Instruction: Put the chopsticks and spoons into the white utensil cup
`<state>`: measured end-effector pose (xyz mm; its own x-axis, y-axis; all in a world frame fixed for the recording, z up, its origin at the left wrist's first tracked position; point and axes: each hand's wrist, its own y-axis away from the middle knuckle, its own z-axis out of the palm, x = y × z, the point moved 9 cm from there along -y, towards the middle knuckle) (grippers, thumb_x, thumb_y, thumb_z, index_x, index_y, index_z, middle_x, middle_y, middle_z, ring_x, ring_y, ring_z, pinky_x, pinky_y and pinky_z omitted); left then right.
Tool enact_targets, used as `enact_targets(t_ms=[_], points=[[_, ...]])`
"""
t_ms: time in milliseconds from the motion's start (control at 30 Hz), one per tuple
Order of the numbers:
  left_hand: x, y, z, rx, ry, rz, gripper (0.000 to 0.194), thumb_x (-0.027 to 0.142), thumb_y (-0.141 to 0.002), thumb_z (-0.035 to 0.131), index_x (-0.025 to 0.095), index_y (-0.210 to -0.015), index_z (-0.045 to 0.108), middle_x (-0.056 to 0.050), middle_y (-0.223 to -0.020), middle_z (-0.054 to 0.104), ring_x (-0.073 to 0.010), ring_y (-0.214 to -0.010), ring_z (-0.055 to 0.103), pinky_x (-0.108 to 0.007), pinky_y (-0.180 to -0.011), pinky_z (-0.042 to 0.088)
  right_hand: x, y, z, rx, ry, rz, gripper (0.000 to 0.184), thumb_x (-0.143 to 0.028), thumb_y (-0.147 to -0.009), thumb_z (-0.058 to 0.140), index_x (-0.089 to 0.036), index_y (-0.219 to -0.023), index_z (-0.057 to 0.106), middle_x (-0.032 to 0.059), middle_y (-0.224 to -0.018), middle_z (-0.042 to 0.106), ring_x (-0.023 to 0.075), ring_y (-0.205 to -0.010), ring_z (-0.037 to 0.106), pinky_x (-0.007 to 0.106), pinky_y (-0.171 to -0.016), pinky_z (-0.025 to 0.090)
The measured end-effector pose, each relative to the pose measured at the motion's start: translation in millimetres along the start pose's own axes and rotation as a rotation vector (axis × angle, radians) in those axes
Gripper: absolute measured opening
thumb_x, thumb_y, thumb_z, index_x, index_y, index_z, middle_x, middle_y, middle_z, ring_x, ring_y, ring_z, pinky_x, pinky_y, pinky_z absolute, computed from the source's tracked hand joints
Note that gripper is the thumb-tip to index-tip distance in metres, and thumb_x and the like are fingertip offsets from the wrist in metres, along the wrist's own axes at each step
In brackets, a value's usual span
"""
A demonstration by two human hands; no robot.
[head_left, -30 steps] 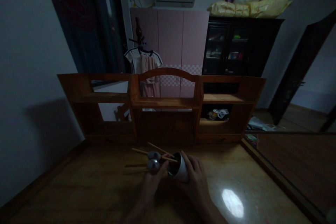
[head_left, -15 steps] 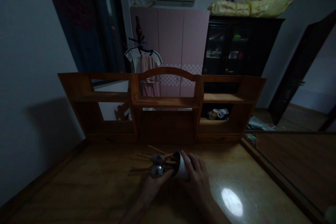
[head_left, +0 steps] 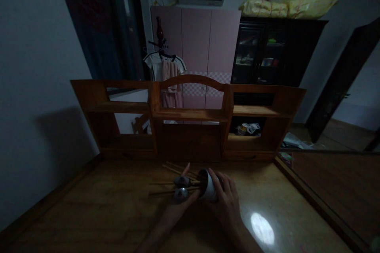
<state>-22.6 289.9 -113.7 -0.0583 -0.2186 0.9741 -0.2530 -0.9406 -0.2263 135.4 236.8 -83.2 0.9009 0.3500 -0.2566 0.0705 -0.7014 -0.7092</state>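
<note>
A white cup (head_left: 211,186) lies tipped on its side above the wooden table, its dark mouth turned left. My right hand (head_left: 228,195) is wrapped round its outer wall. Several thin chopsticks (head_left: 162,184) stick out of the mouth to the left, along with two shiny metal spoons (head_left: 181,194) whose bowls face outward. My left hand (head_left: 178,209) is closed round this bunch near the rim, thumb in front. One finger of it points up behind the spoons; its other fingers are hidden.
A wooden desktop shelf (head_left: 190,115) runs along the back of the table (head_left: 118,205). A raised edge strip (head_left: 311,201) borders the right side. Beyond stand a clothes rack with garments (head_left: 169,73), a pink wardrobe (head_left: 196,39) and a dark cabinet (head_left: 276,59).
The cup and both hands have shifted slightly right in view. The chopsticks are spread differently, and a finger of my left hand now sticks up behind the spoons.
</note>
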Motion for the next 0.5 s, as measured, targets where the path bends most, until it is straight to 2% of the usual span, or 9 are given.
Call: enact_targets(t_ms=[67, 167, 233, 333, 433, 500], points=[[4, 0, -0.2, -0.009, 0.055, 0.010, 0.075, 0.030, -0.076, 0.072, 0.031, -0.142, 0.036, -0.002, -0.136, 0.054, -0.0236, -0.134, 0.041, -0.040, -0.113, 0.033, -1, -1, 0, 0.001, -0.038, 0.012, 0.085, -0.019, -0.070, 0.073, -0.027, -0.146, 0.034, 0.0093, -0.130, 0.049, 0.0306, -0.117, 0.045, 0.048, -0.100, 0.041], [8, 0, -4.4, 0.007, 0.122, 0.031, 0.076, 0.026, -0.072, 0.075, 0.031, -0.139, 0.041, -0.004, -0.135, 0.055, -0.0260, -0.127, 0.049, -0.041, -0.109, 0.039, -2, -2, -1, 0.002, -0.086, 0.038, 0.085, -0.019, -0.070, 0.072, -0.026, -0.146, 0.034, 0.0100, -0.130, 0.049, 0.0303, -0.116, 0.046, 0.047, -0.098, 0.043], [12, -2, -6.9, 0.010, 0.113, 0.065, 0.064, 0.025, -0.071, 0.076, 0.028, -0.130, 0.053, -0.006, -0.127, 0.061, -0.0275, -0.121, 0.054, -0.040, -0.105, 0.042, -3, -2, -1, 0.002, -0.100, 0.051, 0.084, -0.019, -0.070, 0.072, -0.025, -0.145, 0.036, 0.0101, -0.129, 0.050, 0.0299, -0.116, 0.046, 0.046, -0.097, 0.044], [17, -4, -9.6, 0.018, 0.036, 0.124, 0.038, 0.022, -0.069, 0.078, 0.023, -0.106, 0.070, -0.008, -0.114, 0.066, -0.0298, -0.120, 0.053, -0.041, -0.106, 0.040, -3, -2, -2, -0.004, -0.105, 0.051, 0.084, -0.019, -0.069, 0.073, -0.025, -0.145, 0.036, 0.0103, -0.129, 0.050, 0.0301, -0.116, 0.047, 0.045, -0.096, 0.045], [23, -4, -10.3, 0.034, 0.024, 0.164, 0.027, 0.019, -0.066, 0.079, 0.022, -0.092, 0.075, -0.009, -0.106, 0.068, -0.0309, -0.115, 0.055, -0.044, -0.106, 0.040, -4, -2, -4, 0.007, -0.110, 0.046, 0.082, -0.020, -0.071, 0.072, -0.026, -0.145, 0.036, 0.0109, -0.128, 0.050, 0.0311, -0.115, 0.047, 0.047, -0.095, 0.046], [18, -6, -12.5, 0.075, 0.140, 0.104, 0.023, 0.015, -0.060, 0.081, 0.023, -0.080, 0.076, -0.008, -0.099, 0.070, -0.0308, -0.111, 0.057, -0.045, -0.107, 0.038, -5, -2, -5, 0.022, -0.116, 0.037, 0.081, -0.022, -0.072, 0.071, -0.026, -0.145, 0.036, 0.0112, -0.127, 0.051, 0.0313, -0.115, 0.048, 0.048, -0.094, 0.046]])
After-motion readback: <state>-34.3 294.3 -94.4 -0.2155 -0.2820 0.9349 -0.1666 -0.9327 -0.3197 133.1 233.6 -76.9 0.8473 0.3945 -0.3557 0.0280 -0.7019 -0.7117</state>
